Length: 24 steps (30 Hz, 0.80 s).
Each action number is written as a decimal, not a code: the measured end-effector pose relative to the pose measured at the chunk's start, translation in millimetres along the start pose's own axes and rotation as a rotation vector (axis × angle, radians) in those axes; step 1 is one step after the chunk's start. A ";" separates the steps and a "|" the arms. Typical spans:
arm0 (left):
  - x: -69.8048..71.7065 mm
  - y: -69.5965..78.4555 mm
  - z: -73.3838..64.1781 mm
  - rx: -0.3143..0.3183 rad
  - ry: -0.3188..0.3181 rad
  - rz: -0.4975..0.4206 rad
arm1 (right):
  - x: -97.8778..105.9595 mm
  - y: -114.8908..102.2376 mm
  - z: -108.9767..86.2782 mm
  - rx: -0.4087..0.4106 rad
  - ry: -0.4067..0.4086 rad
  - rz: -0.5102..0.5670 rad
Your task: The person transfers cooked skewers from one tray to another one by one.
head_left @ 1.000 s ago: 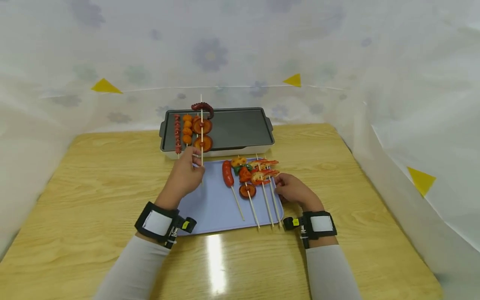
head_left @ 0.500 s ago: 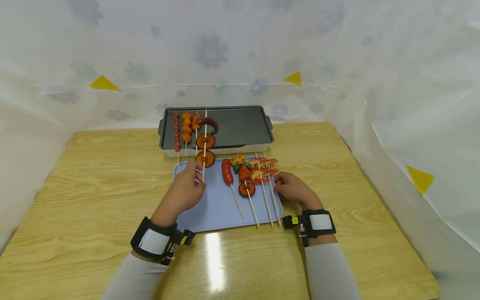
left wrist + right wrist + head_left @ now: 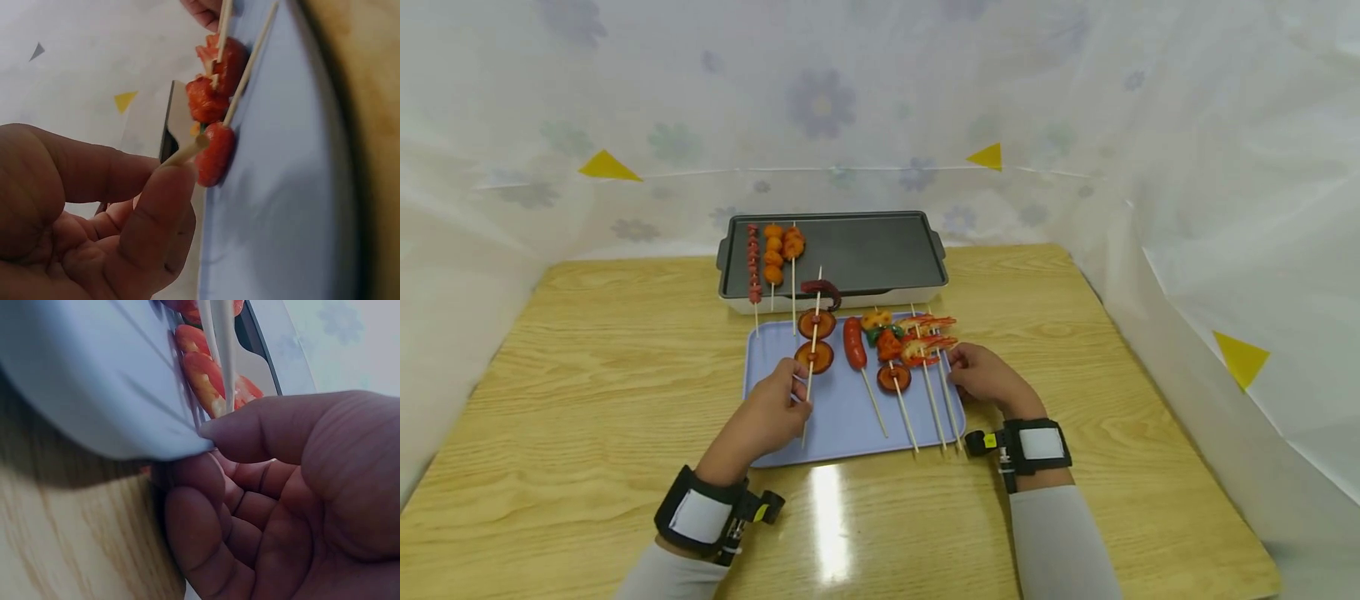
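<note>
Head view | left hand point(image 3: 767, 415) pinches mushroom skewer point(image 3: 815, 357), long axis towards griddle point(image 3: 876, 254), over tray point(image 3: 842, 425) | right hand point(image 3: 988, 383), farther, grips tray edge

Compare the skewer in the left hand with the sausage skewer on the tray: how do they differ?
The held skewer carries two round slices and a dark curled piece; the sausage skewer carries one red sausage.
The held skewer is pinched in the left hand; the sausage skewer lies on the tray.
Both have pale, thin sticks.
</note>
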<state>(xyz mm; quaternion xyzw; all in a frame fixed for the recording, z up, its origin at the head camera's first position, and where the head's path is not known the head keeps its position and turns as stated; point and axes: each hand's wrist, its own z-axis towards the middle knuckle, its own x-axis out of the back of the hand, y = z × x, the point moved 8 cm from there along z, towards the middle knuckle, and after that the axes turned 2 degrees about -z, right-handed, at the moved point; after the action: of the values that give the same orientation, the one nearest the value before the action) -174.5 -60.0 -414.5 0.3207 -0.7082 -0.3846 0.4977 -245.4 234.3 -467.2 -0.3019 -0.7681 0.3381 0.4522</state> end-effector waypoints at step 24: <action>-27.1 -26.7 -4.1 0.085 0.038 -0.137 | 0.7 0.5 0.4 -0.008 -0.008 0.006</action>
<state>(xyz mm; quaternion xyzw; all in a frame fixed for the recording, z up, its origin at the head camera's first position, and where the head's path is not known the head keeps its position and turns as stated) -160.5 -51.6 -449.1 0.3966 -0.6907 -0.3810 0.4696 -245.9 235.0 -467.5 -0.3047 -0.7703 0.3377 0.4470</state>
